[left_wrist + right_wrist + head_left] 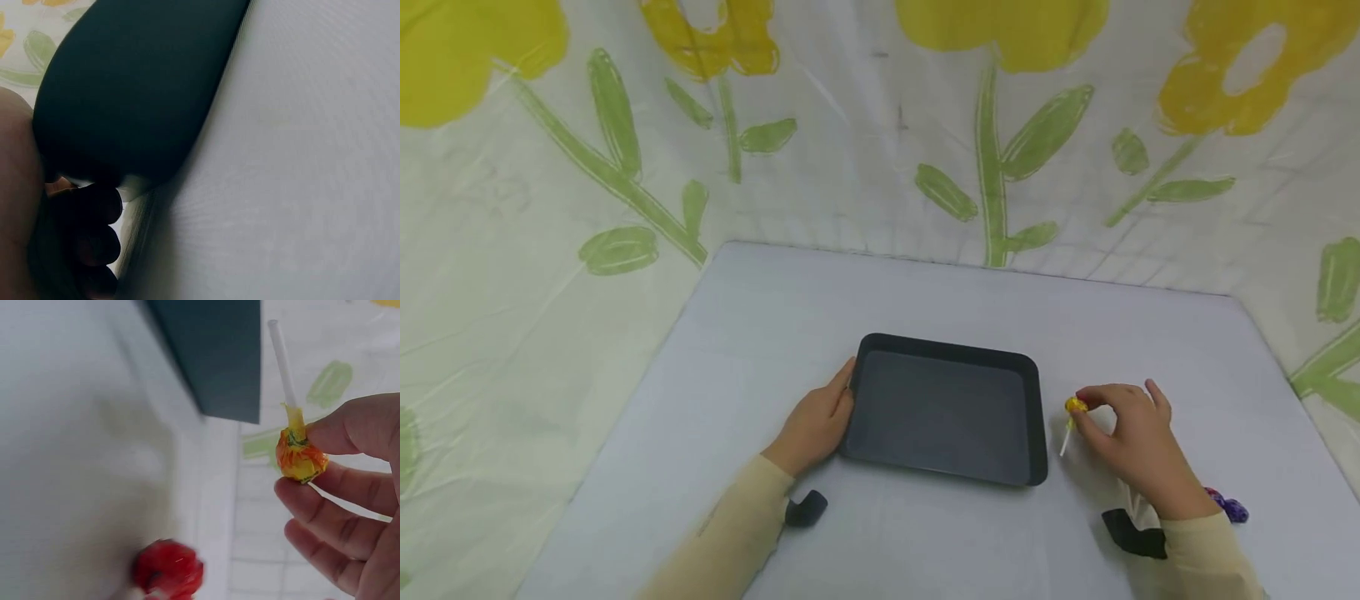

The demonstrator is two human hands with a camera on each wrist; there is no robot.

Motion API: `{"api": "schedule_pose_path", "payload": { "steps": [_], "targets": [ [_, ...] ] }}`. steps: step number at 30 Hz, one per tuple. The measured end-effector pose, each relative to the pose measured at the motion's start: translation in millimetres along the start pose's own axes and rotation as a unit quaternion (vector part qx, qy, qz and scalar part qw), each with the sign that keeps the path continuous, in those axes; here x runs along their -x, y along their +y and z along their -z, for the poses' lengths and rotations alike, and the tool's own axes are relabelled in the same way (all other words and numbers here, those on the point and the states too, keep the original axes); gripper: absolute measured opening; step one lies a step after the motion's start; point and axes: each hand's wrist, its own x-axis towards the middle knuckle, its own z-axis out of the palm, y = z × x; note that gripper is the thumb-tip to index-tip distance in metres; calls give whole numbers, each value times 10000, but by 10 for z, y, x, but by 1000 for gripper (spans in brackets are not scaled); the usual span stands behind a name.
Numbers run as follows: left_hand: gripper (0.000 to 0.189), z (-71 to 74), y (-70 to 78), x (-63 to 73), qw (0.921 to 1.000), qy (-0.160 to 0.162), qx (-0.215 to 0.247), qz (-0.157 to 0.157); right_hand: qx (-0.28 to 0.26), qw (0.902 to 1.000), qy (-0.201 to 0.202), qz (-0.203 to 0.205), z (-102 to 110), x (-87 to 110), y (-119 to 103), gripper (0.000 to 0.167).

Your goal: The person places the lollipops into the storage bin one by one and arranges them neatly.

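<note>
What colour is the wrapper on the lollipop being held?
The wrapper is yellow and orange with touches of green, clearest in the right wrist view.

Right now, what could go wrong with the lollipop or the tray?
The yellow lollipop might slip, since the right hand pinches only its wrapped head. The tray could shift if the left hand, at its left side, pushes. The right sleeve may nudge the wrapped sweets showing beside it.
</note>
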Motion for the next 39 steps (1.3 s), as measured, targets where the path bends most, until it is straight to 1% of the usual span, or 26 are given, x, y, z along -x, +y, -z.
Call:
{"api": "schedule_pose_path", "payload": {
  "steps": [4,8,11,13,17,20,28,33,39],
  "targets": [
    [57,-6,17,-19,10000,-71,19,-55,9,10000,-45,-22,72,-63,-21,22],
    [58,-16,31,-26,9999,-80,-13,-63,-91,9996,-181,-184,139,-109,-40,24],
    [58,-24,40,-33,10000,-63,-44,-39,-71,9991,-279,-313,160,-137,-58,28],
    [58,-28,48,-38,10000,-64,-46,-32,-16,9992,-279,-284,156,-157,-74,28],
    [58,-37,55,-38,10000,-57,-11,-63,49,9997,-220,-4,106,-206,-118,26],
    [58,-33,60,-32,10000,-47,20,-73,-44,9996,-244,162,62,-259,-170,25],
    [58,-24,30,-1,10000,-1,62,25,-355,9974,-619,107,-56,-458,-360,26],
    [57,-18,13,18,9999,54,94,60,-456,9959,-720,304,-153,-610,-496,23],
    [57,1,16,25,9998,56,198,47,-689,9915,-1024,417,-290,-737,-617,21]
  ]
}}
